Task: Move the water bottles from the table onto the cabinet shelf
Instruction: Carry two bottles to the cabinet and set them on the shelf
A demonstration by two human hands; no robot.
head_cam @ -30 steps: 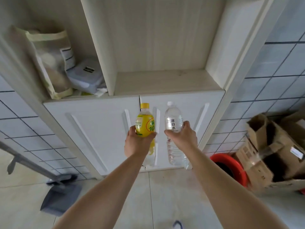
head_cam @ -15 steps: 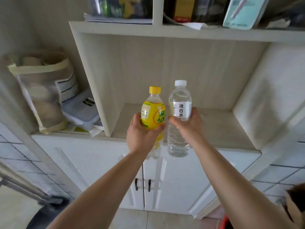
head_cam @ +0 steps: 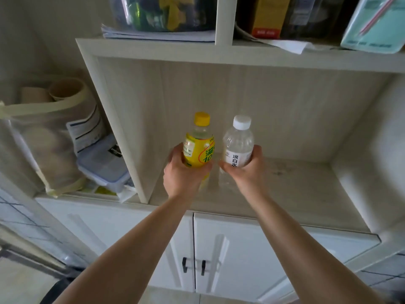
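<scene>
Head view: the left hand (head_cam: 183,174) curls its fingers round a yellow-labelled plastic bottle with a yellow cap (head_cam: 199,143), and the right hand (head_cam: 246,170) wraps a clear plastic water bottle with a white cap (head_cam: 238,143). Both bottles stand upright, caps up, side by side over the pale wood-grain cabinet shelf (head_cam: 295,187). White cabinet doors (head_cam: 252,260) sit below.
</scene>
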